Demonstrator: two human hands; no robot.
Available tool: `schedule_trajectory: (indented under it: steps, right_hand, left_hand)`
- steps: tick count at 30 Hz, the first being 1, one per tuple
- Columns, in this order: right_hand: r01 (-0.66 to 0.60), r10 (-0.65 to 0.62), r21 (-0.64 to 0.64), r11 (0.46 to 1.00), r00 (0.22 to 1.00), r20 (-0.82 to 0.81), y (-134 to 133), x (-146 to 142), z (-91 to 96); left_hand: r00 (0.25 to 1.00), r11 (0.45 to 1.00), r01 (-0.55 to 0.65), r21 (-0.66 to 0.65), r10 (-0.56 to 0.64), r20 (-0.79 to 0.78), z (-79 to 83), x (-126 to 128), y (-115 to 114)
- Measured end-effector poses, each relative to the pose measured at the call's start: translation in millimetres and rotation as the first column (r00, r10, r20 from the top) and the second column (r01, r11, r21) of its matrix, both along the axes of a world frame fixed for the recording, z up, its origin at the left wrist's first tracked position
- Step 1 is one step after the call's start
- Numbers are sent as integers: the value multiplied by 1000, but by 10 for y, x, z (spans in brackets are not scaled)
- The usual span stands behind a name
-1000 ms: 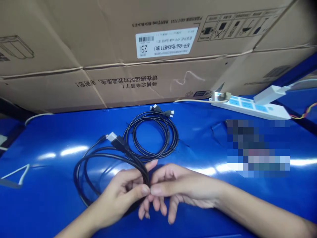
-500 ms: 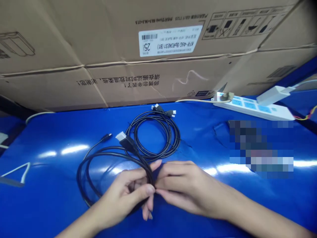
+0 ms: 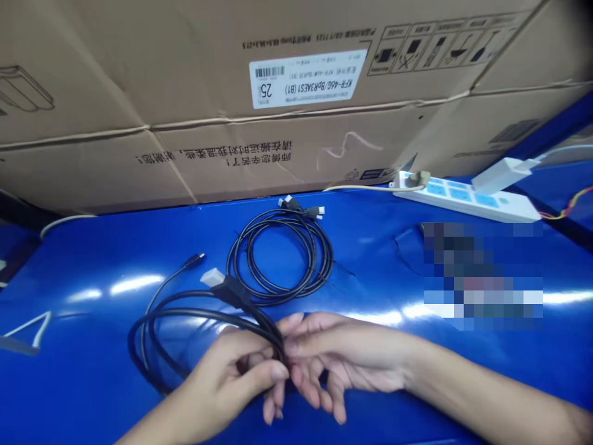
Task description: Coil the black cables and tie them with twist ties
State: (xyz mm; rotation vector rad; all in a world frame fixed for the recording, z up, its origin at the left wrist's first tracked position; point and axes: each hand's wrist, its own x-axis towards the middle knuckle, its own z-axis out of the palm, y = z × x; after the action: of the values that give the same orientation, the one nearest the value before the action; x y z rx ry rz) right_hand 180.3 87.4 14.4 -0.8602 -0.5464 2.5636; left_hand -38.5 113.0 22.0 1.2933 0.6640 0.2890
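Gripping the black cable (image 3: 194,316) between thumb and fingers, the left hand (image 3: 236,371) has its gathered strands held firmly, just above the blue tabletop (image 3: 393,423) and low in the view! And what a look at this cable: smooth, glossy, fairly thick, sweeping out past the left hand in wide, loose loops, highlights running along its curves. Up top sits the large plug (image 3: 229,292), chunky and black, its pale, whitish end (image 3: 213,278) angled up and to the left. Beyond the loops, a thinner lead runs up to a small dark plug (image 3: 192,261), slim and narrow.

Now the right hand (image 3: 331,358): thumb and forefinger are right at the bundle, touching, lower fingers loosely curled; whether they pinch anything is hidden. Just behind lies a neat coiled cable (image 3: 317,262), also black, round and flat, its pale-tipped connectors (image 3: 306,210) at the far edge.
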Motion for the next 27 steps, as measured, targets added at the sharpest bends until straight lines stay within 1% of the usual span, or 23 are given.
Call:
schedule_trajectory:
  steps: [3,5,8,12,14,16,18,19,20,21,22,23,24,25,26,27]
  right_hand:
    - [19,-21,-40,999,999,-32,2,1,21]
    - [33,-35,-52,998,998,-43,11,9,41]
    - [46,-48,-43,998,998,-45,26,20,54]
    - [63,-63,-3,998,998,8,25,10,52]
    - [82,-85,49,995,995,50,5,-13,46]
    - [119,-132,138,983,987,87,-24,-37,35]
    - [157,-198,286,945,973,117,-52,-44,26]
    - [164,-237,399,902,961,143,-63,-36,27]
    - [142,-278,545,826,944,176,-72,-20,33]
    - [83,-322,715,694,924,206,-79,2,45]
    - [-18,-375,872,489,899,229,-85,26,62]
    - [-155,-437,960,233,865,246,-90,47,84]
    - [-306,-499,952,-28,830,252,-94,63,109]
    - [-438,-551,869,-233,795,253,-98,70,135]
    - [-540,-602,765,-350,756,258,-99,69,161]
    - [-616,-645,682,-394,714,273,-96,62,186]
  left_hand:
    - [1000,999,-7,45,8,-11,4,4,9]
    - [1000,999,-10,51,11,-17,-1,1,14]
    - [1000,998,-8,62,10,-30,-12,-9,17]
    - [998,996,2,93,3,-55,-20,-23,11]
    - [998,996,12,89,-6,-62,-25,-30,6]
    - [997,997,9,82,-3,-72,-31,-36,3]
    - [996,997,-5,82,13,-90,-34,-33,1]
    - [995,996,-9,83,17,-101,-31,-28,-2]
    - [994,996,-14,83,23,-109,-27,-20,-5]
    - [993,997,-14,81,23,-114,-21,-10,-10]
    - [993,997,-17,79,26,-116,-14,0,-15]
    - [993,997,-23,74,31,-116,-9,9,-21]
    - [993,997,-32,69,40,-112,-6,15,-26]
    - [993,997,-45,66,52,-103,-5,18,-31]
    - [994,996,-57,64,62,-91,-7,19,-35]
    - [994,996,-70,60,75,-82,-11,17,-38]
